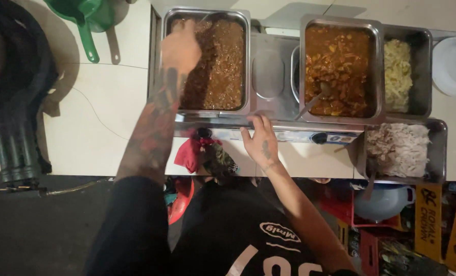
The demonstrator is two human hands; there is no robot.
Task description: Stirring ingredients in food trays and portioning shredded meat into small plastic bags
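Blurred left hand [181, 48] over the near-left corner of the tray of brown minced stew [218, 61], itself seated at the left end of the steel warmer [269, 110] on the white counter [105, 112]; fingers smeared by motion, so cannot tell whether curled round anything or spread. Right hand [261, 143] flat and holding nothing, fingers spread on the warmer's front edge, just beside the red cloth [192, 153]. Likely risks: stew slopped over the rim from so quick a reach; forearm brushing hot steel; right palm sliding toward the chunky orange stew [337, 69] and its spoon [314, 101].
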